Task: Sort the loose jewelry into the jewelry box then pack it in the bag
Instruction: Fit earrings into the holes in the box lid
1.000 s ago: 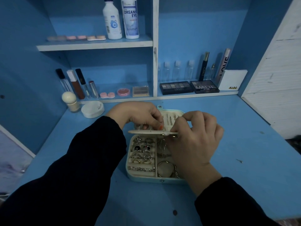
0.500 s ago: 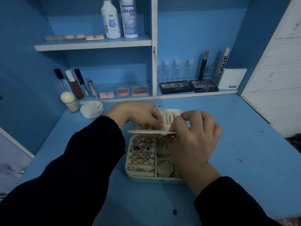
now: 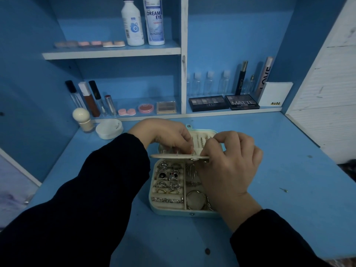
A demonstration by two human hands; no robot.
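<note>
Change: almost nothing has moved; both hands stay at the raised panel over the box, and the view has shifted only slightly.
Task object: the mint-green square jewelry box (image 3: 173,211) lies open on the blue painted desk (image 3: 289,180), at the centre of the view.
Panel: a cream padded panel (image 3: 167,156) stands edge-on across the middle of the box, roughly level.
Left hand: the left hand (image 3: 165,135) reaches in from 9 o'clock, fingers curled, tips bunched on the far side of the panel; whether they pinch the panel or some small piece cannot be told.
Right hand: the right hand (image 3: 229,162) comes from 5 o'clock; thumb and forefinger pinch the panel's 3 o'clock end.
Contents: silver rings (image 3: 169,176) sit in the slotted left compartment; a round bangle (image 3: 194,201) lies in the right compartment, at its 6 o'clock end.
Surroundings: a white round lidded jar (image 3: 109,129) stands on the desk at 10 o'clock from the box; two dark eyeshadow palettes (image 3: 242,102) lie on the low shelf at 1 o'clock; two white plastic bottles (image 3: 154,20) stand on the upper shelf at 12 o'clock.
</note>
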